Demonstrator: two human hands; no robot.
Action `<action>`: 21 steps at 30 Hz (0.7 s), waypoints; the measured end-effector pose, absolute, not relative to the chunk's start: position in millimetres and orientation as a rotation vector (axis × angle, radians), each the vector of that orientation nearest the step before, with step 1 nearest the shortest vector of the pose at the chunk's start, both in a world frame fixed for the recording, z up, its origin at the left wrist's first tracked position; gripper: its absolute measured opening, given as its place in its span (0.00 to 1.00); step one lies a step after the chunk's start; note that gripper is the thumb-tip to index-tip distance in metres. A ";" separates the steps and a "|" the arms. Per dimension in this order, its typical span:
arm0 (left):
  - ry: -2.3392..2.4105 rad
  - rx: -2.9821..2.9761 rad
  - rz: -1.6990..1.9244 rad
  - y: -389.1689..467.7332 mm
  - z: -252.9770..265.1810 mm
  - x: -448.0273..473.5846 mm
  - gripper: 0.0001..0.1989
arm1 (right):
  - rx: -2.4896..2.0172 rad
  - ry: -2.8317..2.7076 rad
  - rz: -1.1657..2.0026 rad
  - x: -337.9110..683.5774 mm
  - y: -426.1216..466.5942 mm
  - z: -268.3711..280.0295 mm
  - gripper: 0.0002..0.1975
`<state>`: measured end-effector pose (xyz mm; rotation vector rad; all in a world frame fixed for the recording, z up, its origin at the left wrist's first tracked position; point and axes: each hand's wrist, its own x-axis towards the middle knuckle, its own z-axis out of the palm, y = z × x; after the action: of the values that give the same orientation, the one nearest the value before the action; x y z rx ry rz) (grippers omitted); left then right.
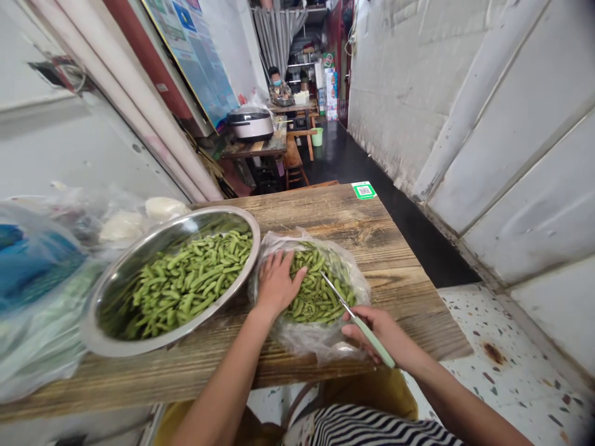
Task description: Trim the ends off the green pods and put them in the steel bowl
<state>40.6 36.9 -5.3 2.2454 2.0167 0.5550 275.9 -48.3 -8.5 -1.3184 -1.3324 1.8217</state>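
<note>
A wooden table (353, 229) runs away from the person, its near edge just above their lap. On its left half sits a steel bowl (116, 291) heaped with green pods (190, 279), its rim close to the near edge and tipped slightly toward the person. Left of the bowl, at the table's left edge, lie crumpled plastic bags (37, 291). Just right of the bowl, near the middle of the near edge, an open clear bag (316, 337) holds a smaller pile of beans (320, 291); the bag's lip hangs a little over the edge.

The left hand (276, 282) reaches forward from a straight forearm, palm down, fingers spread flat on the left side of the pile in the bag; whether it pinches a pod I cannot tell. The right hand (379, 331) comes in from the right, wrist bent, fingers curled firmly around the pale green handle of the scissors (353, 316), whose thin metal blades point up-left over the beans.

At the far right corner of the table is a small green sticker (363, 190).
</note>
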 end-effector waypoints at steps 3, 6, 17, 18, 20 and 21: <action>1.649 2.409 0.661 37.5 -3.4 42.6 0.16 | -1.264 -1.258 1.868 273.8 -44.1 -13.0 0.18; 1.418 2.485 0.806 23.6 -1.4 47.5 0.11 | -1.253 -1.199 1.846 273.8 -40.5 -15.1 0.17; 1.535 2.502 0.584 22.6 24.9 76.8 0.18 | -1.301 -1.143 1.677 277.2 -39.9 -17.4 0.22; 1.549 2.517 0.497 30.0 25.9 85.0 0.23 | -1.300 -1.085 1.655 277.8 -39.0 -17.2 0.24; 1.543 2.553 0.306 42.4 27.8 102.8 0.32 | -1.292 -0.967 1.623 279.3 -36.5 -15.6 0.30; 1.538 2.561 0.211 47.0 28.8 111.5 0.35 | -1.292 -0.920 1.611 280.1 -35.1 -14.4 0.33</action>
<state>111.5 47.0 28.8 2.5612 1.5378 0.2113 280.1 -35.1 -14.4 -1.2924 -0.9202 1.6106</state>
